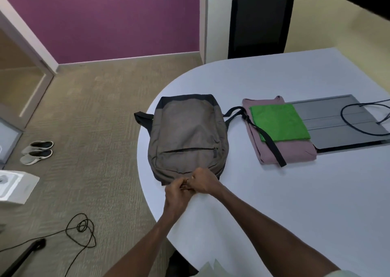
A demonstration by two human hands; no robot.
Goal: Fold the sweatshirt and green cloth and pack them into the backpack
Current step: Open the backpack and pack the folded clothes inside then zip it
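Risk first, as a guess: both hands work the near edge of the backpack (187,137), probably the zipper, though the pull itself is hidden under the fingers; if the slack fabric bunches into the teeth the zip could jam; the bag sits close to the table (295,203) rim at frame centre-left, so a hard tug could drag it toward the floor.

Left to right: left hand (176,189) at lower centre, fingers curled and pinching the bag's bottom edge; right hand (203,181) touching it, also clenched on that edge; backpack flat, grey-brown, front pocket zipped, looks empty and limp; one strap (268,142) trails right across the clothes and may snag them on lifting; sweatshirt (293,153), dusty pink, folded square at centre-right; green cloth (278,121) folded on top of it; both still outside the bag.
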